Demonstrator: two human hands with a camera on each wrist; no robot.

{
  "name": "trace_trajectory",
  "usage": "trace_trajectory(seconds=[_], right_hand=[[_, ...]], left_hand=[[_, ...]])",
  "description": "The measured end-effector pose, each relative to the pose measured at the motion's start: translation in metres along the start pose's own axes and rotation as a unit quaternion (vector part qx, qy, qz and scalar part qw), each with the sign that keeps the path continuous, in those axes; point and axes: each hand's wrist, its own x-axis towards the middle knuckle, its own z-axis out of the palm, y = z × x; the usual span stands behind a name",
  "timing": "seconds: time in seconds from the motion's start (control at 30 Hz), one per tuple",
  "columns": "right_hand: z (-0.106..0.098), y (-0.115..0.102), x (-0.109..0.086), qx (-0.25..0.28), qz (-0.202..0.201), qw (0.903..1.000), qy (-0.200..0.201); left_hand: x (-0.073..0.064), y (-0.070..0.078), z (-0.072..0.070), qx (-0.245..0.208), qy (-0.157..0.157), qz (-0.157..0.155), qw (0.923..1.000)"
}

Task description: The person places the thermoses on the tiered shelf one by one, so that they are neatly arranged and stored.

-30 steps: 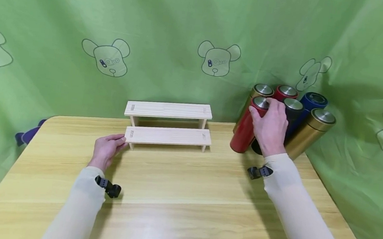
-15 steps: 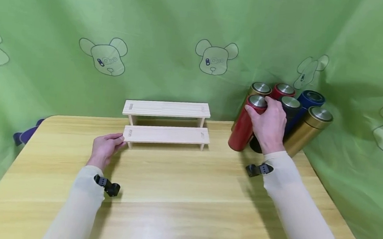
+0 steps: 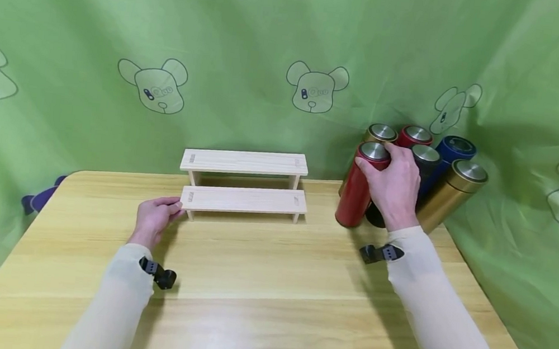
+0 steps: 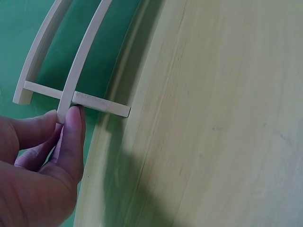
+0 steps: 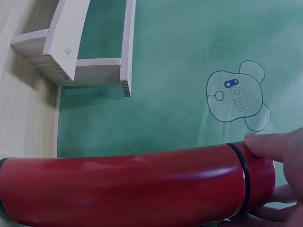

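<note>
A two-tier pale wooden shelf (image 3: 244, 199) stands at the back of the table. My left hand (image 3: 154, 220) pinches the left end of its lower board between thumb and fingers, as the left wrist view shows on the board's end (image 4: 71, 90). At the right, my right hand (image 3: 394, 183) grips the lid of a red thermos bottle (image 3: 355, 196); in the right wrist view the thumb and fingers wrap the lid end of this red thermos bottle (image 5: 123, 184). The bottle stands nearly upright, in front of the other bottles. Its base is at the table surface.
Behind and beside the right hand stand a gold bottle (image 3: 382, 131), another red bottle (image 3: 416, 135), a black bottle (image 3: 425, 157), a blue bottle (image 3: 456, 148) and a front gold bottle (image 3: 455, 191). A green curtain (image 3: 240, 53) borders the wooden table (image 3: 248, 289) at the back and right.
The right hand and the red thermos bottle have shifted slightly left, and the bottle stands a little more upright. The left hand keeps its pinch on the shelf.
</note>
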Motion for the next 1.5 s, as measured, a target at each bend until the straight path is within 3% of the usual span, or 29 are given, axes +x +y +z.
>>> trace_trajectory(seconds=[0.23, 0.57, 0.87, 1.13, 1.5], right_hand=[[-0.002, -0.004, 0.001, 0.04, -0.009, 0.9992, -0.002], [-0.01, -0.007, 0.001, 0.121, -0.01, 0.9925, -0.017], [-0.022, -0.015, 0.002, 0.136, 0.003, 0.9907, -0.013], [-0.025, -0.025, 0.006, 0.192, -0.01, 0.9814, -0.011], [-0.03, -0.042, 0.009, 0.227, -0.017, 0.9732, -0.033]], left_hand=[[0.001, 0.001, -0.001, 0.032, 0.015, 0.02, 0.9992], [0.0, 0.001, -0.001, 0.015, 0.009, 0.003, 0.9998], [0.001, -0.001, 0.0, 0.023, 0.01, -0.002, 0.9997], [0.002, -0.001, -0.002, 0.012, 0.005, 0.003, 0.9999], [-0.001, -0.001, -0.001, -0.001, 0.006, 0.0, 1.0]])
